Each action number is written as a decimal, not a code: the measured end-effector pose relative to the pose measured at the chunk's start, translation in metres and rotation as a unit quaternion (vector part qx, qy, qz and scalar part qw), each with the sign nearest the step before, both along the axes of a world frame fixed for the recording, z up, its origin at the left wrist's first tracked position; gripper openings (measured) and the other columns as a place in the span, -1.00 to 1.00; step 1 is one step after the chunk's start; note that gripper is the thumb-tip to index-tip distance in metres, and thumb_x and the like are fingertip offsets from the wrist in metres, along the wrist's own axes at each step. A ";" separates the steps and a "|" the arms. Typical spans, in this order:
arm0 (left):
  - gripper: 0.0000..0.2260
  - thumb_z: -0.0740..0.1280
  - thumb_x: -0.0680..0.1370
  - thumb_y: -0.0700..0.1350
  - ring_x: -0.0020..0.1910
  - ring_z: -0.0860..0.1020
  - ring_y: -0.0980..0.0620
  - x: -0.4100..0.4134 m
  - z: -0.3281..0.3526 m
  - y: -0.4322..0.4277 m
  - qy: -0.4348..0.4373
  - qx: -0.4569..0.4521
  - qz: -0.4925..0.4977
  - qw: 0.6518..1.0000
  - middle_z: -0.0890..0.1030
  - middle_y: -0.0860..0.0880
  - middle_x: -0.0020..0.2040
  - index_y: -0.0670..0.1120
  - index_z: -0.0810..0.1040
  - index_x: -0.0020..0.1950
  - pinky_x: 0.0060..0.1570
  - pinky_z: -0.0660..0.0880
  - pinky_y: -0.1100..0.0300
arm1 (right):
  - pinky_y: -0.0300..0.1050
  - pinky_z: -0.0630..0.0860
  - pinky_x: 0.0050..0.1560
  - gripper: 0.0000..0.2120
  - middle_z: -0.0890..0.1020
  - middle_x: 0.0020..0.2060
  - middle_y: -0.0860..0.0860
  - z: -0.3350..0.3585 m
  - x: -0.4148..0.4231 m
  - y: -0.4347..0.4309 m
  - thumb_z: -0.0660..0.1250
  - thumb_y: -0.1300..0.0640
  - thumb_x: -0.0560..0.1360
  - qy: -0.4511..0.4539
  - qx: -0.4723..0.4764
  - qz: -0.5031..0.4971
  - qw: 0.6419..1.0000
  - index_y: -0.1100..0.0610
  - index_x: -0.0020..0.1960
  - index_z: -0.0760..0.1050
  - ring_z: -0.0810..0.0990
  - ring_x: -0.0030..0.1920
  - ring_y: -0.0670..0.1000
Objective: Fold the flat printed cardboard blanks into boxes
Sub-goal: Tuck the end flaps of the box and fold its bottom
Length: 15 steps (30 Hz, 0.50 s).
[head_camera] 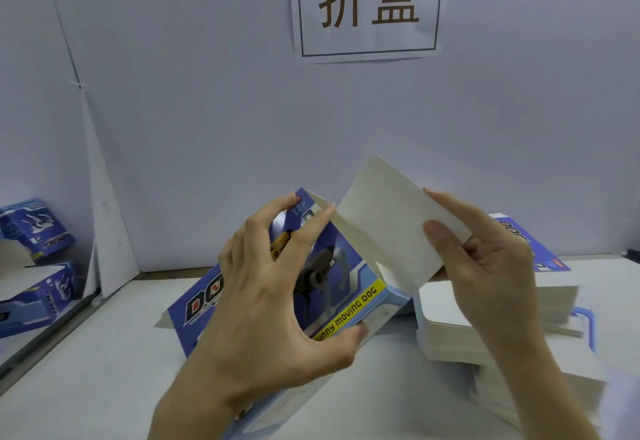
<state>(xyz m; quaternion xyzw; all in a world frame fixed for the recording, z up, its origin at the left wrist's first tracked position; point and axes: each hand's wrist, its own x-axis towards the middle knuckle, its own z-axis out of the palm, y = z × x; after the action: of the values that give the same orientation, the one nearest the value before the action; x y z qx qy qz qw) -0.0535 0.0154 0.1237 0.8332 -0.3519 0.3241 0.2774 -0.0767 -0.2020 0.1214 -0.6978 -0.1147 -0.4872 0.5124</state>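
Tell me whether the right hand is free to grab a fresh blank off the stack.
Probably not yet. The right hand is pinching the box's white flap, and the left hand grips the box. The stack lies just beneath the right hand, uncovered, so it looks reachable once the flap is released.

Bare table (104,370) lies open front-left; stacked blanks (485,335) block the right, finished boxes (38,266) far left.
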 end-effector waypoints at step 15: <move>-0.12 0.34 0.13 0.47 0.41 -0.05 0.35 -0.002 -0.002 -0.005 0.075 0.008 -0.055 0.996 -0.19 0.32 0.47 0.48 0.04 0.39 0.39 0.15 0.02 | -0.36 0.20 -0.45 -0.79 0.31 -0.54 -0.14 -0.007 0.010 0.008 0.28 0.22 0.53 -0.046 -0.106 -0.142 0.983 0.05 0.05 0.64 0.26 -0.47 -0.09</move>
<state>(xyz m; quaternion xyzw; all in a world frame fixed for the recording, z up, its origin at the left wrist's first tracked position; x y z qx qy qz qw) -0.0556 0.0105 0.1216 0.8367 -0.3780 0.2420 0.3139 -0.0669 -0.1937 0.1147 -0.7340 -0.0889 -0.5721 0.3550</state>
